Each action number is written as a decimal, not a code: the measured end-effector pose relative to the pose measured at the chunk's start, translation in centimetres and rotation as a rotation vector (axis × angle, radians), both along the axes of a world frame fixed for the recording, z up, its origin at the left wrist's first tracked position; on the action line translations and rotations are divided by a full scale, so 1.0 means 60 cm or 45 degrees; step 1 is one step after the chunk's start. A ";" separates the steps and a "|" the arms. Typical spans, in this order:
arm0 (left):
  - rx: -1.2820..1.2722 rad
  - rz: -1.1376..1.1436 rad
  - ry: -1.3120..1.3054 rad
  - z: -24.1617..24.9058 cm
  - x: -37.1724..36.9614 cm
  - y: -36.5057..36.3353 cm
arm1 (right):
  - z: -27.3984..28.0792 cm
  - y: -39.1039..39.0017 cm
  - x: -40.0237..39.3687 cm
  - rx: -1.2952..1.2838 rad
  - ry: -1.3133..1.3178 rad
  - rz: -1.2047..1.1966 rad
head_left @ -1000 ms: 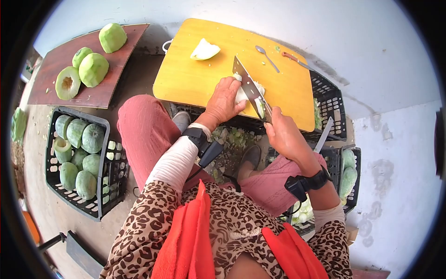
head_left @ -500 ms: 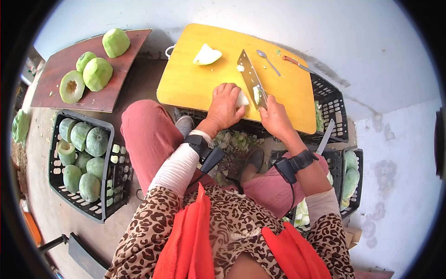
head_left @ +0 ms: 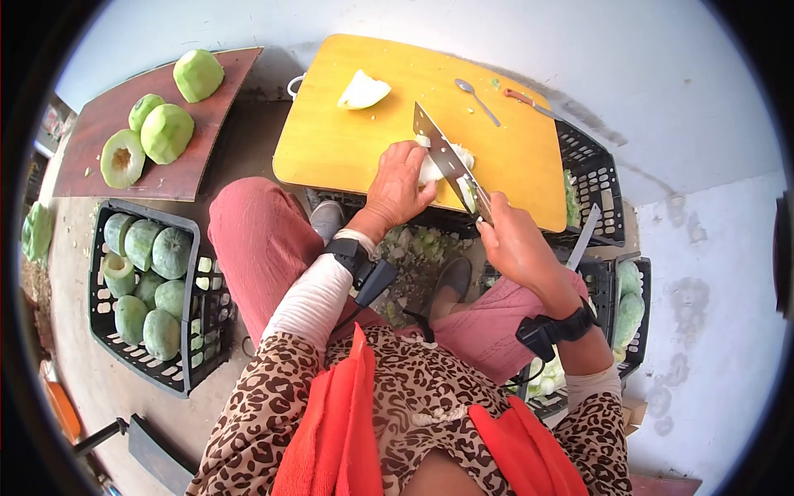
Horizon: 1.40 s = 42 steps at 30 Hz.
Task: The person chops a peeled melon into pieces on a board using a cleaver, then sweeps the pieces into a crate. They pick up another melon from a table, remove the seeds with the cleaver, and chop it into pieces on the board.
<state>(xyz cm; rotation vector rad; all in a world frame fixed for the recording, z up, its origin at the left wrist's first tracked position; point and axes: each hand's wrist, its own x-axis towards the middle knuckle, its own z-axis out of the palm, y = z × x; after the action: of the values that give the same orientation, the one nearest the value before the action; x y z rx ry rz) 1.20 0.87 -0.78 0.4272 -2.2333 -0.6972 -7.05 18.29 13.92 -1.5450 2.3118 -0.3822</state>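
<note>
On the yellow board [head_left: 331,149], my left hand [head_left: 397,186] presses down with bent fingers on a white piece of peeled melon [head_left: 429,172]. My right hand [head_left: 517,240] grips the handle of a broad cleaver [head_left: 447,157]. Its blade stands tilted at the right side of that piece, close to my left fingertips, with pale bits stuck to it. Cut melon [head_left: 467,155] shows just beyond the blade. A larger peeled melon wedge [head_left: 364,91] lies farther back on the board. My left palm hides part of the held piece.
A spoon [head_left: 478,101] and a red-handled knife [head_left: 529,103] lie at the board's back right. Peeled melons [head_left: 167,134] rest on a brown board to the left. Below it stands a crate [head_left: 188,331] of unpeeled melons. More crates [head_left: 608,178] stand right; scraps [head_left: 413,264] litter the floor.
The cleaver and my right hand have come down and nearer to me, with the blade turned more slanted. More cut white melon shows behind the blade. My left hand stays on the piece.
</note>
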 end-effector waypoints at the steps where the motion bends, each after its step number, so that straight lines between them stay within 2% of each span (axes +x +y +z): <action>1: 0.008 0.002 -0.001 0.000 0.000 0.000 | 0.003 0.002 0.000 -0.012 -0.006 0.003; 13: 0.025 -0.023 0.016 0.003 0.003 -0.001 | -0.001 -0.015 -0.008 0.048 -0.041 0.069; 19: 0.065 -0.033 -0.012 0.006 0.004 0.000 | -0.093 -0.071 -0.023 0.017 0.068 -0.021; 23: 0.067 0.006 -0.014 0.006 0.009 0.001 | -0.116 -0.076 -0.032 -0.086 0.080 -0.091; 26: -0.017 0.032 -0.045 0.008 0.015 0.005 | -0.102 -0.062 -0.034 -0.093 0.086 -0.148; 33: 0.035 0.029 -0.012 0.002 0.011 0.006 | -0.018 -0.013 0.004 -0.051 -0.086 -0.114; 42: 0.023 0.042 -0.004 0.001 0.007 0.006 | 0.009 0.008 0.011 0.060 -0.073 -0.081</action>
<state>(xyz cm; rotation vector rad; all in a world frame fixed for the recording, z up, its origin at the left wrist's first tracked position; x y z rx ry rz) 1.61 1.20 -0.75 0.4730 -2.2192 -0.7006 -6.40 18.78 14.48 -1.4228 2.3135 -0.3804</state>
